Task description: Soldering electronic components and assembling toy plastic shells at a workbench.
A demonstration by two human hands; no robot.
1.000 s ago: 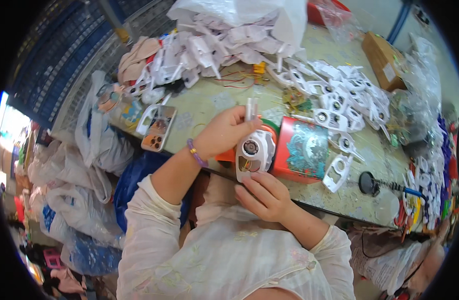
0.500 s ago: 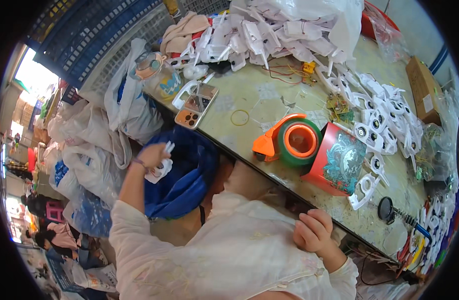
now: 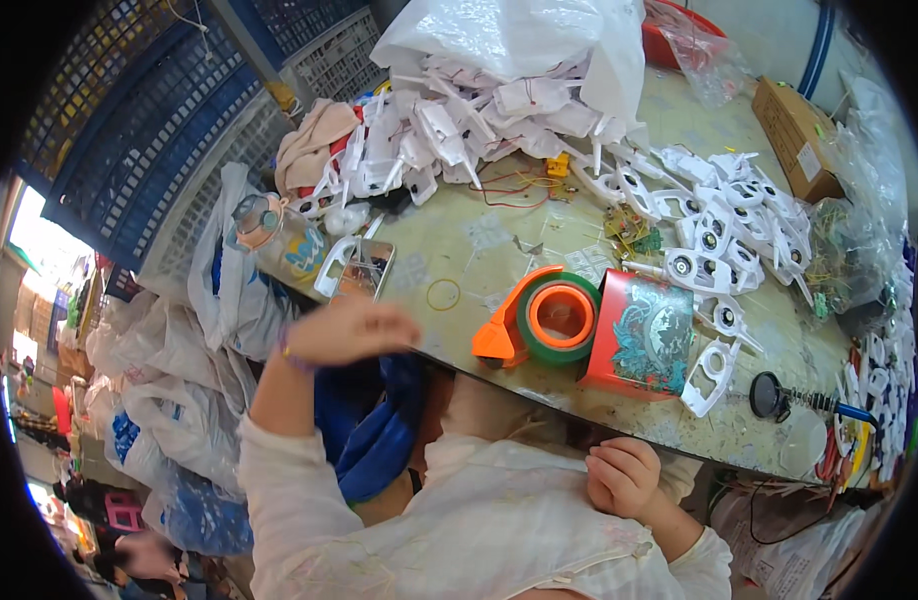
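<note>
My left hand (image 3: 349, 332) is over the table's left front edge, fingers stretched out and nothing visible in it. Just beyond it lie a phone (image 3: 367, 264) and a white plastic frame piece (image 3: 331, 268). Under this hand, a blue bag (image 3: 374, 425) hangs open below the table edge. By the front edge, my right hand (image 3: 622, 477) rests with its fingers curled in; nothing shows in them. Nearest to it on the table are a red box (image 3: 641, 335) with a teal pattern and an orange tape dispenser (image 3: 499, 335) carrying a green-edged roll (image 3: 562, 318).
White plastic housings (image 3: 519, 115) are heaped at the back, with more white parts (image 3: 719, 230) with round black centres at right. A rubber band (image 3: 443, 294), a cardboard box (image 3: 797, 140) and a black-headed tool (image 3: 771, 397) lie on the table. White bags (image 3: 174, 350) crowd the left.
My left hand has risen from the blue bag to the table edge. The white plastic piece it held is out of sight. The view has shifted; my right hand stays curled.
</note>
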